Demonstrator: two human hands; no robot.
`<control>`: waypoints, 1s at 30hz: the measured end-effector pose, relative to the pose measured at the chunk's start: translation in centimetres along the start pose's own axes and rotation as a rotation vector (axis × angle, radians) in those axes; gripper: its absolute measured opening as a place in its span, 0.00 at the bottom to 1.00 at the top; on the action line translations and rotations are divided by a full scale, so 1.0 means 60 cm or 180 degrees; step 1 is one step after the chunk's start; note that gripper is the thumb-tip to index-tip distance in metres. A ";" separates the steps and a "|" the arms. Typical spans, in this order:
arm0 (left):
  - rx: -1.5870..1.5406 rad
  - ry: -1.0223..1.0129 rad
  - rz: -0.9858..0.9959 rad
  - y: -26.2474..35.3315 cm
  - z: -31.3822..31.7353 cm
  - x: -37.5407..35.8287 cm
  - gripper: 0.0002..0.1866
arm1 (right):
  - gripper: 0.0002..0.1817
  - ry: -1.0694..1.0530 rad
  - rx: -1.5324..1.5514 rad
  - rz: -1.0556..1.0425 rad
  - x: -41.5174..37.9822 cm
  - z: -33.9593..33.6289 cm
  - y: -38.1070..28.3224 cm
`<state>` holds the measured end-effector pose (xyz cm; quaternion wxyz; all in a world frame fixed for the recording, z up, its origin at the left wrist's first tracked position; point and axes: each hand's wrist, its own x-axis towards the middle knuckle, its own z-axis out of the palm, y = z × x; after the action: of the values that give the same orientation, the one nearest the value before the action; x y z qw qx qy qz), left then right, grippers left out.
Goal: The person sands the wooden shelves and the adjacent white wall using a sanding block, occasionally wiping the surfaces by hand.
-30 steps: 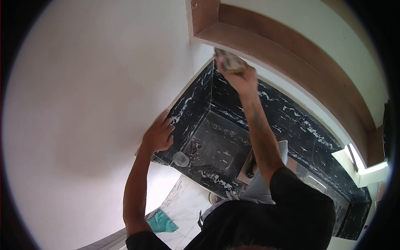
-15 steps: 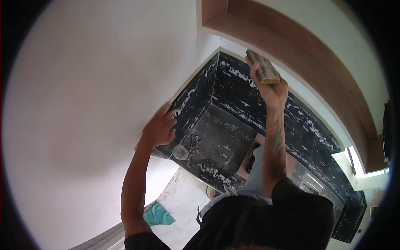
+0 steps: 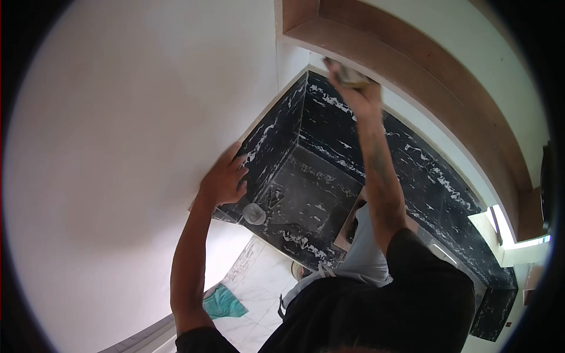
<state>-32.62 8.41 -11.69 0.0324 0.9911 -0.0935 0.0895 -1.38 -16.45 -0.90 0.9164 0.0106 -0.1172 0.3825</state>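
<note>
Up by the underside of the brown shelf recess, my right hand is closed around a dusty brown sanding block. The block is blurred and lies at the pale wall strip above the black marbled tiles. Whether its face touches the wall cannot be made out. My left hand rests, fingers spread, at the edge between the white wall and the tiled side wall, holding nothing.
Below is a dusty black counter with a round clear container near its left edge. A pinkish board lies by my legs. Beneath, a teal cloth lies on the white floor. A bright window opening is at right.
My right hand has moved up and left with the sanding block, closer to the corner and the shelf's underside. The left hand has stayed at the wall edge.
</note>
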 end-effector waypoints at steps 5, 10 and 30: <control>-0.0036 -0.0022 -0.0046 0.003 -0.005 -0.001 0.17 | 0.28 0.0196 0.0181 0.0117 0.008 -0.001 0.033; -0.0008 0.0074 -0.0054 0.003 0.002 -0.002 0.17 | 0.26 0.0226 0.0174 0.0089 0.003 0.005 0.050; 0.0131 0.0235 0.0026 0.004 0.006 -0.002 0.13 | 0.28 -0.0147 -0.0536 0.0755 -0.091 -0.021 0.111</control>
<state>-32.73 8.17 -12.08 0.0151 0.9872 -0.0943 0.1280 -9.49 -15.42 -3.78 0.8595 -0.0715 -0.1704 0.4765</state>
